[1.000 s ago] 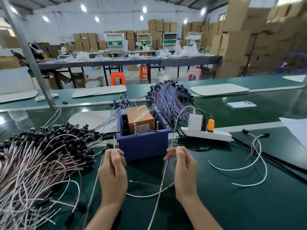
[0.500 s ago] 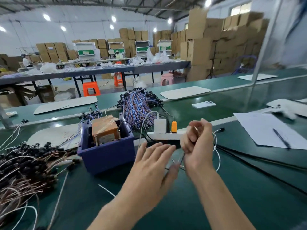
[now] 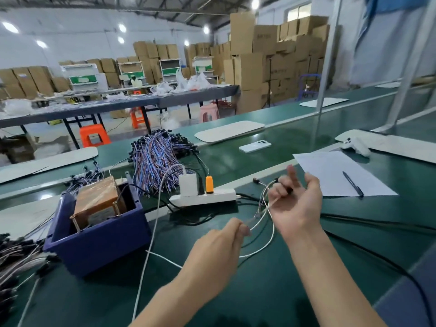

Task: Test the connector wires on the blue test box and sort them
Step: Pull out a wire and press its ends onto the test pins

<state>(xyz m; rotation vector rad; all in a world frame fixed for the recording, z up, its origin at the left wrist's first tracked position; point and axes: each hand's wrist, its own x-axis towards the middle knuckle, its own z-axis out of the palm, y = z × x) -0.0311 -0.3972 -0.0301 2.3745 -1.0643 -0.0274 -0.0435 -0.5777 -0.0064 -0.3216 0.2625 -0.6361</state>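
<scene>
The blue test box [image 3: 99,241] sits at the left on the green table, with a brown taped block [image 3: 98,197] inside. My left hand [image 3: 219,251] pinches one end of a white connector wire [image 3: 262,218] just right of the box. My right hand [image 3: 295,204] is raised further right and holds the same wire's dark connector end, with its index finger sticking up. A few more white wires [image 3: 264,192] lie on the table beyond my right hand. A heap of white wires with black connectors [image 3: 14,263] shows at the left edge.
A white power strip [image 3: 203,197] with a white charger and an orange plug lies behind my hands, black cables running right. A bundle of blue and purple wires [image 3: 158,159] lies behind the box. A white phone [image 3: 254,146], paper [image 3: 335,173] and a pen [image 3: 352,184] lie at right.
The view swung to the right, away from the box. Both hands moved right with the wire; my left hand went from spread fingers to pinching the wire end, and my right hand rose.
</scene>
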